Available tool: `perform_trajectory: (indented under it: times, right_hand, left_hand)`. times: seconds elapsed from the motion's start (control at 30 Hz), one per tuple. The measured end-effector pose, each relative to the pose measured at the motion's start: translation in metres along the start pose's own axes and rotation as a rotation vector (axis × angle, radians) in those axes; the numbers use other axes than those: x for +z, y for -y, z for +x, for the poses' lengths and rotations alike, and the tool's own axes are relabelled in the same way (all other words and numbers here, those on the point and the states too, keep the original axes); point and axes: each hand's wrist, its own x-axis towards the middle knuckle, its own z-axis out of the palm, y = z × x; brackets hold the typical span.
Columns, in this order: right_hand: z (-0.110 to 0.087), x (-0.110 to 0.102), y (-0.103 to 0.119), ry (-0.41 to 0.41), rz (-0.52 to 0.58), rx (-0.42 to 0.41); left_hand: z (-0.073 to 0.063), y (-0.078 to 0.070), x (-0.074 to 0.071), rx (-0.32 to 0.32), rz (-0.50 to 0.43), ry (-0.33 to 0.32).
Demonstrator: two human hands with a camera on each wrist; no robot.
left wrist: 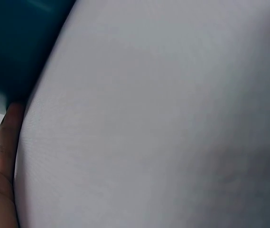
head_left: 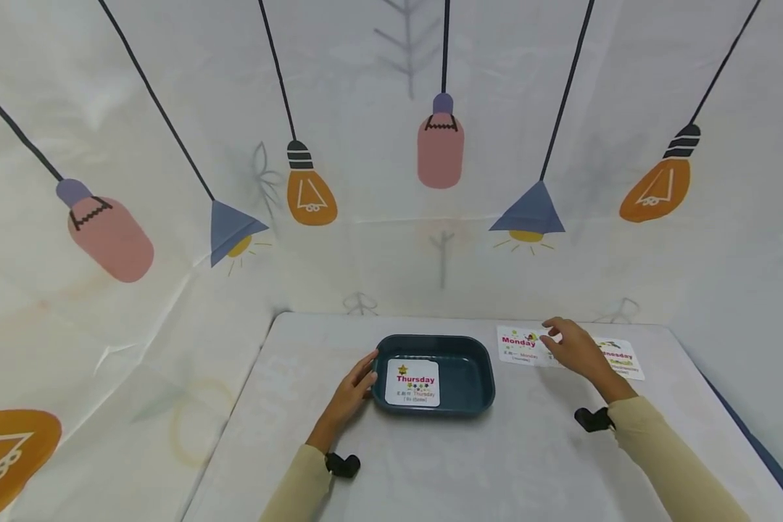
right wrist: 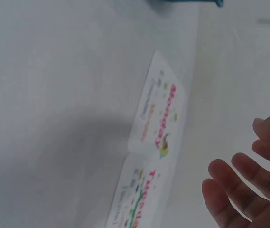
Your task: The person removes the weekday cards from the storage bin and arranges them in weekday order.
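Left hand at the tray, right hand up over the cards!

Here we are at the white table; just below the centre of the head view sits the dark teal tray, flat on the cloth, and in its left half lies the Thursday card, face up with its red lettering readable; the left hand is there beside it, fingers fairly straight, touching the tray's left side without wrapping round it; the left wrist view has those fingertips right against the tray at the left edge of the frame.

Over to the right of the head view, and the right hand is in the air, fingers apart and gently bent, holding nothing; around it, a row of white cards near the table's far edge; the Monday card lies on the left of the hand, the Wednesday card on the right, partly covered by it; the Tuesday card shows in the lower middle of the right wrist view, next to Monday.

Pale sleeves come in from the bottom of the frame; behind it all, orange, pink and blue lamps are printed across the white backdrop.
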Motion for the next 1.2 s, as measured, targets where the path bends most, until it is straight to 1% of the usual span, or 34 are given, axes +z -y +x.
perform_trajectory:
  times: [0.13, 0.3, 0.43, 0.53, 0.6, 0.67, 0.8, 0.9, 1.1, 1.2]
  right_hand:
    - [0.011, 0.002, 0.028, 0.044, 0.029, -0.042]
    - [0.022, 0.009, 0.06, 0.105, 0.058, -0.113]
    - [0.024, 0.016, 0.077, 0.175, 0.065, -0.171]
    - [0.025, 0.02, 0.088, 0.246, 0.067, -0.251]
    - [0.026, 0.023, 0.095, 0.298, 0.072, -0.304]
    - [0.03, 0.025, 0.103, 0.354, 0.076, -0.358]
    - [0.037, 0.031, 0.114, 0.437, 0.074, -0.419]
    - [0.041, 0.037, 0.12, 0.461, 0.06, -0.44]
    - [0.048, 0.046, 0.137, 0.494, 0.051, -0.465]
    - [0.051, 0.052, 0.146, 0.504, 0.045, -0.498]
  left_hand:
    - [0.0, 0.001, 0.0, 0.005, 0.009, -0.003]
    - [0.0, 0.002, 0.001, -0.008, 0.014, -0.014]
    - [0.0, 0.004, 0.003, -0.028, 0.027, 0.0]
    - [-0.001, 0.003, 0.005, -0.03, 0.033, 0.004]
    - [-0.002, 0.0, 0.004, -0.031, 0.034, 0.0]
    - [-0.004, -0.006, 0.003, -0.032, 0.036, -0.001]
    - [-0.011, -0.024, 0.001, -0.036, 0.038, 0.008]
    - [-0.016, -0.032, 0.0, -0.03, 0.027, 0.013]
    - [-0.018, -0.032, 0.003, -0.029, 0.02, -0.015]
    - [-0.018, -0.031, 0.004, -0.02, 0.029, -0.025]
